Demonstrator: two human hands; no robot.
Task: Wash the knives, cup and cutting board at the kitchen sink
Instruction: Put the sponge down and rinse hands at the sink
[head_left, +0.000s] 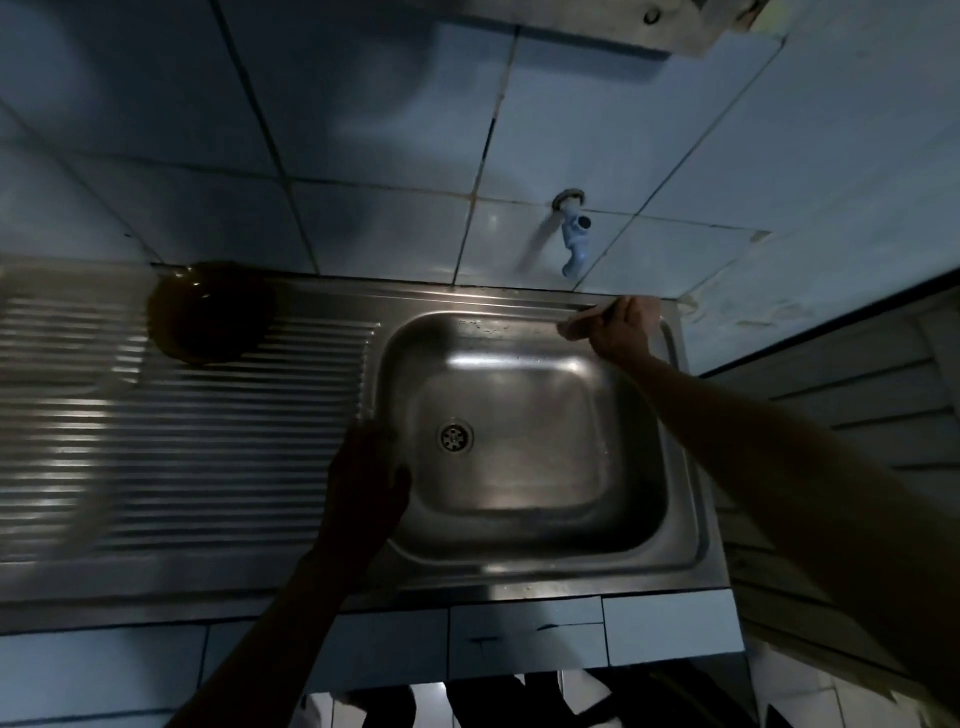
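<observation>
A dark bowl (210, 312) sits at the back of the drainer (182, 441). The left hand (363, 486) rests flat, fingers straight, on the sink (519, 566) rim. The right hand (621, 327) pinches a pale, blurred object (576, 325) at the back rim, below the tap (574, 241). No writing is legible.

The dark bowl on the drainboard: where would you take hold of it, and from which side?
Judging by its pose, take the dark bowl by its near rim, coming from above and the sink side. It seems to sit open side up on the ridged drainboard, close against the tiled wall, so the far rim is cramped. The left hand is nearest. Blur hides details.
</observation>
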